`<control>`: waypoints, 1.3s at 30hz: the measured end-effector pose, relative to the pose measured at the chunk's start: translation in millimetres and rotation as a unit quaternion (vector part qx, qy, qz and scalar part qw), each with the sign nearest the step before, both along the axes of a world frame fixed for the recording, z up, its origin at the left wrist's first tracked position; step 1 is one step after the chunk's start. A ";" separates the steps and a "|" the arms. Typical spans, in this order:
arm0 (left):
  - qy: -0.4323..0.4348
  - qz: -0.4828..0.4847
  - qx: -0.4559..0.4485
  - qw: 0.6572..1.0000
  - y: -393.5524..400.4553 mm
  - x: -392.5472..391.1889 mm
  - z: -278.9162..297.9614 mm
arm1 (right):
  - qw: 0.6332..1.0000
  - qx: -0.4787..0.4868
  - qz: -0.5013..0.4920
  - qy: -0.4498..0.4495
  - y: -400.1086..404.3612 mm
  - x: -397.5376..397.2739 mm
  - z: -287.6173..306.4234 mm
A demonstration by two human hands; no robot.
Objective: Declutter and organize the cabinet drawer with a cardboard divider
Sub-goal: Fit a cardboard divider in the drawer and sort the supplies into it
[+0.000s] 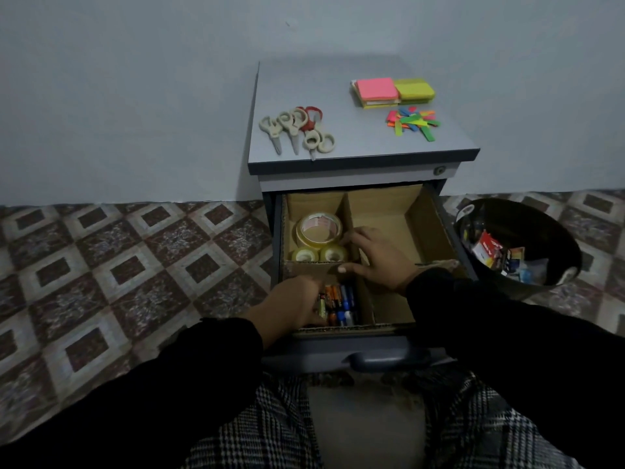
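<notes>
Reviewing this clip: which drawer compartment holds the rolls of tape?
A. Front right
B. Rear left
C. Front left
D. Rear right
B. The rolls of tape lie in the rear left compartment of the cardboard divider, behind the batteries, which fill the front left one where the left hand reaches.

The grey cabinet drawer (372, 353) is pulled open, lined with a brown cardboard divider (351, 228) that splits it into compartments. In the divider's rear-left compartment lie three tape rolls (318, 228), one large behind two small. Its front-left compartment holds batteries (338, 304) lying side by side. The compartments right of the divider's middle wall show bare cardboard.
</notes>
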State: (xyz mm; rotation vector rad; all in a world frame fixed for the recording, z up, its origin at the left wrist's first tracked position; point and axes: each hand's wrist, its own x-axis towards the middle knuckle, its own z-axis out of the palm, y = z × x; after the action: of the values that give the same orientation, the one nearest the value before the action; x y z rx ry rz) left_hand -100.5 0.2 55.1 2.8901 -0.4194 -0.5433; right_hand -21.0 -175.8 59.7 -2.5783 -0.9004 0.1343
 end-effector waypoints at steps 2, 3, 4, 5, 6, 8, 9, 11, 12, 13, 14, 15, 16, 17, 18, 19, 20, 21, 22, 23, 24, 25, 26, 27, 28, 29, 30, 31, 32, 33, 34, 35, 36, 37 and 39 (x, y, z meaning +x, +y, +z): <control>0.016 -0.008 0.023 1.000 -2.9 3.2 -3.2 | 1.000 -0.020 0.001 -0.006 -1.2 1.1 -3.2; 0.019 -0.010 0.029 0.999 -4.1 4.5 -4.4 | 1.000 -0.028 0.000 -0.001 -2.0 1.7 -4.7; 0.022 -0.013 0.034 0.999 -4.9 5.6 -5.6 | 0.999 -0.035 0.001 0.008 -3.1 2.0 -6.3; 0.021 -0.019 0.044 0.999 -5.7 6.4 -6.6 | 0.999 -0.045 0.005 0.017 -3.9 2.5 -7.7; 0.017 -0.027 0.059 0.998 -6.9 6.5 -7.5 | 0.998 -0.058 0.011 0.025 -4.4 2.6 -8.6; -0.003 -0.038 0.095 0.995 -8.9 6.1 -10.7 | 0.996 -0.081 0.021 0.036 -5.1 3.0 -9.1; -0.010 -0.039 0.107 0.993 -9.6 5.8 -12.7 | 0.995 -0.086 0.024 0.040 -5.1 3.2 -8.9; -0.018 -0.042 0.118 0.992 -10.3 6.0 -15.0 | 0.995 -0.086 0.028 0.049 -5.0 3.1 -7.7; -0.018 -0.045 0.118 0.992 -10.4 7.1 -14.9 | 0.995 -0.082 0.029 0.053 -5.2 3.4 -7.0; -0.014 -0.047 0.117 0.992 -10.1 8.0 -14.7 | 0.995 -0.078 0.029 0.058 -5.5 3.4 -6.5; -0.010 -0.049 0.115 0.992 -10.1 9.3 -13.6 | 0.995 -0.075 0.028 0.063 -5.9 3.3 -6.3; -0.005 -0.049 0.113 0.992 -9.9 10.4 -12.4 | 0.995 -0.073 0.028 0.067 -6.1 3.4 -6.3; -0.001 -0.048 0.109 0.993 -9.4 11.4 -10.9 | 0.995 -0.072 0.028 0.071 -6.2 3.4 -6.6; 0.005 -0.045 0.101 0.994 -8.6 12.5 -9.9 | 0.994 -0.070 0.028 0.073 -6.0 3.4 -6.7; 0.008 -0.042 0.090 0.995 -7.6 13.6 -9.5 | 0.994 -0.069 0.029 0.075 -6.0 3.6 -6.4; 0.011 -0.037 0.077 0.996 -6.3 14.6 -10.3 | 0.994 -0.067 0.028 0.078 -6.3 3.9 -6.2; 0.010 -0.032 0.064 0.997 -4.8 14.6 -11.1 | 0.994 -0.063 0.027 0.081 -6.7 4.0 -6.0; 0.007 -0.029 0.057 0.998 -3.4 13.9 -12.6 | 0.994 -0.058 0.027 0.085 -7.1 4.0 -5.6; -0.002 -0.032 0.057 0.998 -2.4 12.7 -14.3 | 0.994 -0.052 0.027 0.088 -7.4 4.2 -5.4; -0.016 -0.040 0.068 0.997 -1.6 11.1 -16.3 | 0.994 -0.048 0.029 0.091 -7.6 4.1 -5.4; -0.033 -0.048 0.079 0.995 -1.5 9.8 -17.6 | 0.994 -0.045 0.030 0.093 -7.6 4.1 -5.5; -0.045 -0.051 0.086 0.994 -1.5 9.0 -18.4 | 0.994 -0.044 0.031 0.095 -7.5 4.2 -5.8; -0.051 -0.049 0.085 0.994 -2.0 8.5 -18.7 | 0.994 -0.045 0.031 0.096 -7.7 4.7 -6.2; -0.052 -0.046 0.085 0.994 -2.5 8.5 -19.1 | 0.994 -0.046 0.031 0.098 -7.8 5.0 -6.3; -0.054 -0.046 0.085 0.994 -2.9 8.7 -19.3 | 0.994 -0.045 0.030 0.099 -8.1 5.3 -6.5; -0.057 -0.045 0.087 0.994 -3.3 8.6 -19.5 | 0.994 -0.045 0.031 0.100 -8.1 5.4 -6.4; -0.060 -0.044 0.092 0.993 -3.6 8.1 -18.8 | 0.993 -0.044 0.032 0.100 -8.2 5.3 -6.4; -0.064 -0.044 0.097 0.992 -4.0 8.1 -18.4 | 0.993 -0.045 0.033 0.100 -8.4 5.3 -6.3; -0.066 -0.045 0.101 0.992 -4.2 7.9 -18.6 | 0.993 -0.046 0.032 0.101 -8.6 5.4 -6.6; -0.066 -0.047 0.104 0.991 -4.4 8.1 -19.2 | 0.993 -0.047 0.032 0.102 -8.7 5.4 -6.9; -0.065 -0.047 0.103 0.991 -4.5 8.1 -19.3 | 0.993 -0.048 0.031 0.105 -8.4 5.7 -7.3; -0.065 -0.047 0.100 0.992 -4.4 8.2 -19.5 | 0.993 -0.048 0.030 0.107 -8.4 5.9 -7.6; -0.066 -0.045 0.096 0.992 -4.2 8.6 -19.9 | 0.993 -0.048 0.029 0.108 -8.2 6.2 -7.6; -0.068 -0.045 0.093 0.992 -3.9 9.1 -21.0 | 0.993 -0.048 0.028 0.107 -8.0 6.5 -7.6; -0.067 -0.046 0.086 0.993 -3.5 9.3 -22.5 | 0.993 -0.049 0.026 0.107 -7.7 6.3 -7.0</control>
State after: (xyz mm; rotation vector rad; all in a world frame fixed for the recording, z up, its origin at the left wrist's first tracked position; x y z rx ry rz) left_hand -91.2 -3.3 32.7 3.0977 -0.5537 -0.4192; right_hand -14.7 -183.5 52.7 -2.5677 -0.9012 0.4728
